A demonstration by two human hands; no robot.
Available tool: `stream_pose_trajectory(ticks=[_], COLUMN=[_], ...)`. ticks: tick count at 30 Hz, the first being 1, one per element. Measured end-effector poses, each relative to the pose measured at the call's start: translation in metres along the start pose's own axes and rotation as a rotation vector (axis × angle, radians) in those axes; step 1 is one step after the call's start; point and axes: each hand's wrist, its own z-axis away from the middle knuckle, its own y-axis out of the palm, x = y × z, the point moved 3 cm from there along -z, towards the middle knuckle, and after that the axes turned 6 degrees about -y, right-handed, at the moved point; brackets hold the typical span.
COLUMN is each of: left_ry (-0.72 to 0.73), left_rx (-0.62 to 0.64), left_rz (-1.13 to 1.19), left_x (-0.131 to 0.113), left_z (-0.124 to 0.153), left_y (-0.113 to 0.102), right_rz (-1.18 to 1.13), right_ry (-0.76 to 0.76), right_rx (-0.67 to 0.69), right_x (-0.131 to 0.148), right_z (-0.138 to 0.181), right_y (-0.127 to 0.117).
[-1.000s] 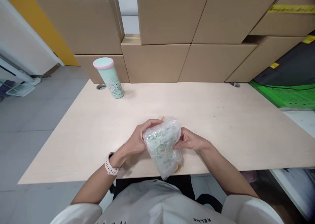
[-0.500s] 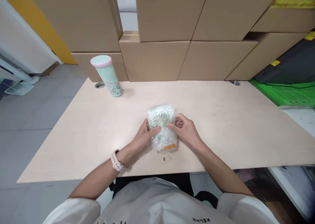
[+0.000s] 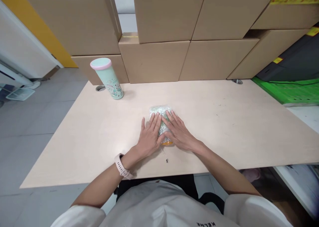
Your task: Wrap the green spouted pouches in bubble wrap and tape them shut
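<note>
A bubble-wrapped package [image 3: 159, 109] lies on the light wooden table [image 3: 99, 137] in front of me. It has a greenish tint inside and an orange strip at its near edge; what is inside cannot be made out. My left hand [image 3: 150, 135] rests flat on its left side, fingers stretched out and pointing away from me. From the right, my right hand [image 3: 179, 131] also lies flat over it, fingers extended. Between them they hide much of the package, with its far edge and a middle band showing.
A mint-green tumbler [image 3: 109, 79] with a pink rim stands at the back left. Cardboard boxes [image 3: 157, 60] are stacked along the table's far edge. At the right are a green crate [image 3: 294, 90] and a dark grey case [image 3: 289, 64].
Both hands have gone from holding the package's sides with bent fingers to lying flat on top of it. The package now sits lower and flatter on the table.
</note>
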Motion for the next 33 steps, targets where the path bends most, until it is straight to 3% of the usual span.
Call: stream_pose_trajectory(ticks=[6, 8, 10, 13, 14, 16, 19, 22, 25, 29, 33], left_ry=[-0.018, -0.022, -0.038, -0.115, -0.148, -0.201, -0.216, -0.17, -0.151, -0.175, -0.278], left_rx=[0.052, 0.048, -0.01, -0.155, -0.185, -0.198, -0.195, -0.212, -0.205, -0.18, 0.008], left_rz=[-0.009, 0.033, 0.091, 0.162, 0.181, 0.215, 0.213, 0.157, 0.136, 0.312, 0.833], left_x=[0.003, 0.003, 0.003, 0.005, 0.005, 0.005, 0.003, -0.002, -0.005, -0.004, 0.001], left_z=[-0.003, -0.004, -0.003, 0.0, 0.001, 0.003, 0.004, 0.004, 0.005, 0.005, 0.003], left_y=[0.003, 0.003, 0.001, -0.006, -0.008, -0.01, -0.01, -0.008, -0.006, -0.01, -0.007], right_rz=[-0.063, -0.092, -0.126, -0.207, -0.243, -0.316, -0.423, -0.478, -0.375, -0.367, -0.233], right_ry=[0.032, 0.026, 0.066, 0.329, 0.424, 0.522, 0.483, 0.41, 0.43, 0.434, 0.163], right_rx=[0.03, -0.045, -0.241, -0.536, -0.535, -0.404, -0.262, -0.239, -0.262, -0.44, -0.738], right_x=[0.001, 0.002, 0.0, -0.013, -0.018, -0.023, -0.02, -0.012, -0.011, -0.015, -0.008], right_z=[-0.002, -0.005, -0.005, 0.001, 0.003, 0.004, 0.005, 0.005, 0.006, 0.009, 0.013], right_y=[0.003, 0.002, -0.004, -0.018, -0.02, -0.023, -0.026, -0.025, -0.022, -0.028, -0.048])
